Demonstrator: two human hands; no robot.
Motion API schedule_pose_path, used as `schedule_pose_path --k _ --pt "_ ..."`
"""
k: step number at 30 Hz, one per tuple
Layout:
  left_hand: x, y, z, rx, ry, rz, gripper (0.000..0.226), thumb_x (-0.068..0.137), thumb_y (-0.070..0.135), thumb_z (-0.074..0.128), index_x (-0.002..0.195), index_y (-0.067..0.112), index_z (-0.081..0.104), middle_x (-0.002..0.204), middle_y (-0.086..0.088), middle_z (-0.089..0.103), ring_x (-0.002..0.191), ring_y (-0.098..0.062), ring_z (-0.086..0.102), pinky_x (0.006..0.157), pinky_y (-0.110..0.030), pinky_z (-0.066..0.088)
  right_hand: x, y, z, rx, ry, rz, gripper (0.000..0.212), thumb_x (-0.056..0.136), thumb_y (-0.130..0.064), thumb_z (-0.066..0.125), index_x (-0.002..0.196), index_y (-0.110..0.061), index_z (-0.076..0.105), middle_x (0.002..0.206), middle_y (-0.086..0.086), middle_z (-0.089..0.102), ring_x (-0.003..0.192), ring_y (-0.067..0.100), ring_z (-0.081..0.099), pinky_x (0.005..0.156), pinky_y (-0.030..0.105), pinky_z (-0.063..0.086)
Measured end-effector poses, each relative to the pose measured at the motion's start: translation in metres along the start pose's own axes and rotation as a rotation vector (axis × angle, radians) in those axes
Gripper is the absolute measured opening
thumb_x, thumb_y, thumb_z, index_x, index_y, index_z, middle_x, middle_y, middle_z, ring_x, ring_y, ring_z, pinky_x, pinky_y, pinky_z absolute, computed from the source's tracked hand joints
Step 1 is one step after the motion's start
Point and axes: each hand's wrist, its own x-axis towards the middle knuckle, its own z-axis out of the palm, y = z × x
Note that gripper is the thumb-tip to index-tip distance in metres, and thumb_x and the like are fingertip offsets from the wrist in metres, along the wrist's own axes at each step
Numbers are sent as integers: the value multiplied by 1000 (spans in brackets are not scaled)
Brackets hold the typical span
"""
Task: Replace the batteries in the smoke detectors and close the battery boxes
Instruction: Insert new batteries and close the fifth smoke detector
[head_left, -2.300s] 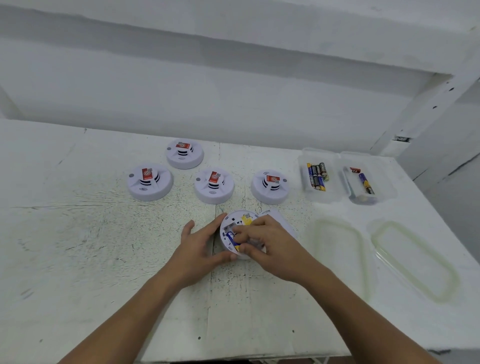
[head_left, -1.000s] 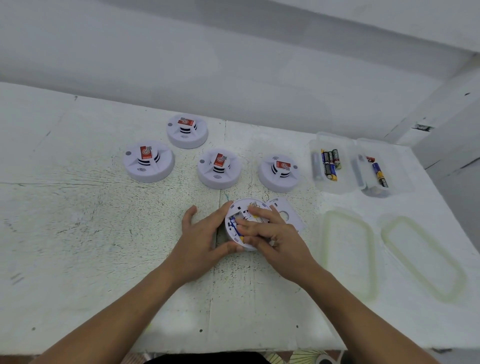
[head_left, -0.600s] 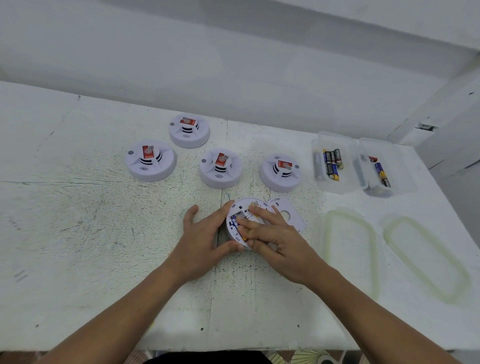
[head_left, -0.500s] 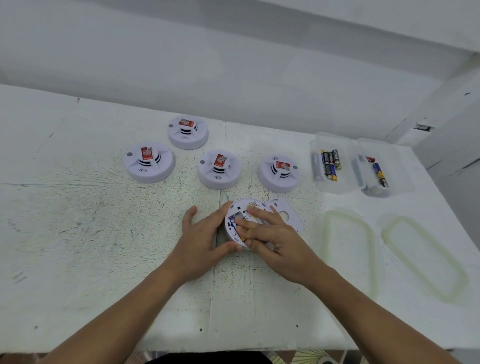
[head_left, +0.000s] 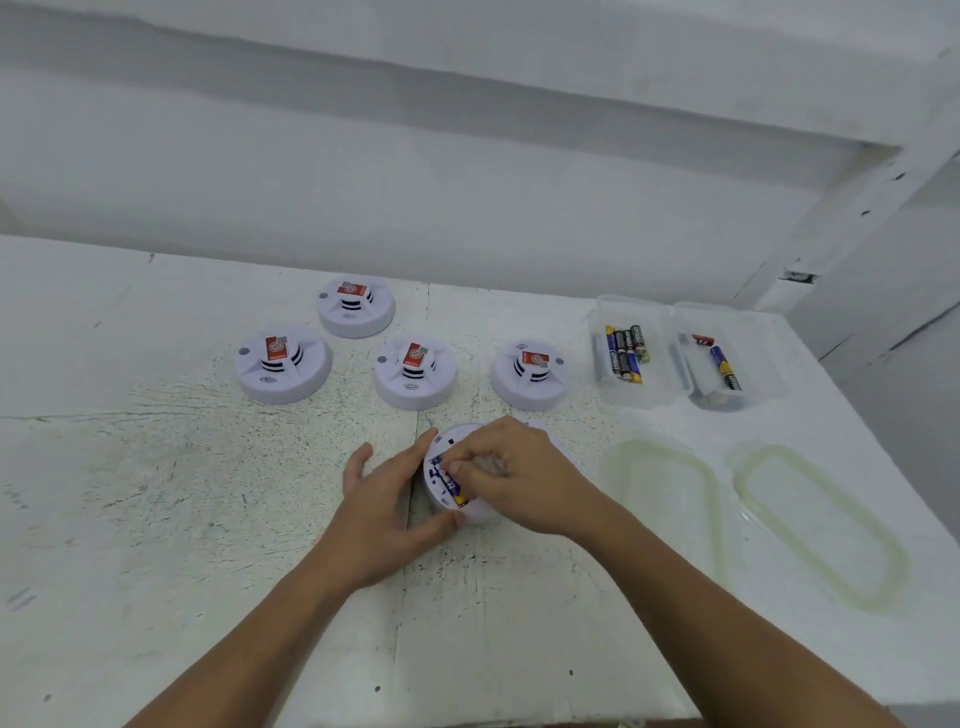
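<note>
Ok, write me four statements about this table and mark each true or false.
Four detectors stand face up at the back. True.
The left hand holds a loose battery in the air. False: it grips the side of the open detector.
Both clear boxes are closed. False: the two lids lie on the table in front of them.
The right hand pinches at the battery in the open detector. True.
</note>
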Motion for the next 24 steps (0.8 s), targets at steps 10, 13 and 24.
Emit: schedule_pose_path --k 10,13,24 --pt "1 0 5 56 62 9 72 69 73 50 134 55 24 119 42 51 121 21 35 116 -34 -1 17 40 -129 484 338 135 19 95 -13 52 92 -11 71 93 3 72 78 15 66 67 27 50" --pt "2 -3 7 69 77 0 78 69 78 48 138 51 24 121 36 53 122 18 35 117 -36 0 21 74 -177 494 689 232 17 92 -11 53 87 -9 69 88 7 70 69 17 62 62 30 48" --pt "3 -3 10 106 90 1 78 67 86 44 136 55 24 129 29 52 126 16 33 117 -37 2 45 192 -202 -588 282 752 31 88 0 42 61 -12 33 61 4 38 52 15 36 44 24 27"
